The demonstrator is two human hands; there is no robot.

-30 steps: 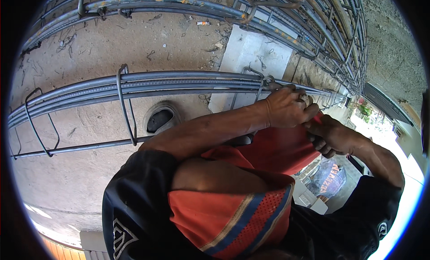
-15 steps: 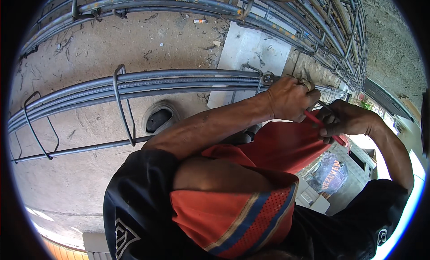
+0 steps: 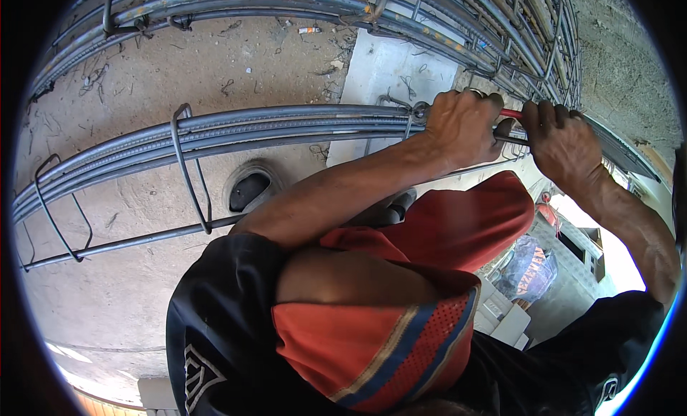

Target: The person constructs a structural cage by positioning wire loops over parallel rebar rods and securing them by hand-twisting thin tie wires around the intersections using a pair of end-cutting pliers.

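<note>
A bundle of steel reinforcing bars (image 3: 286,124) runs across in front of me, with bent wire-like stirrups (image 3: 184,162) hanging round it. My left hand (image 3: 461,126) is closed at the bundle's right part, next to a stirrup bend; what lies inside its fingers is hidden. My right hand (image 3: 565,144) is wrapped round a red-handled tool (image 3: 511,113), whose red part shows between the two hands. A dark bar (image 3: 512,139) also spans the gap below it; whether it belongs to the tool I cannot tell. The tool's head is hidden.
More tied rebar cages (image 3: 458,40) lie along the far side and far right. A pale board (image 3: 386,69) rests on the dusty floor (image 3: 250,65) among wire scraps. My shoe (image 3: 252,190) stands below the bundle. A plastic bag (image 3: 528,269) and grey blocks (image 3: 494,308) lie at right.
My right hand has moved up and away from me, to the level of the bars. The red handle has swung from slanting toward me to lying nearly along the bundle.
</note>
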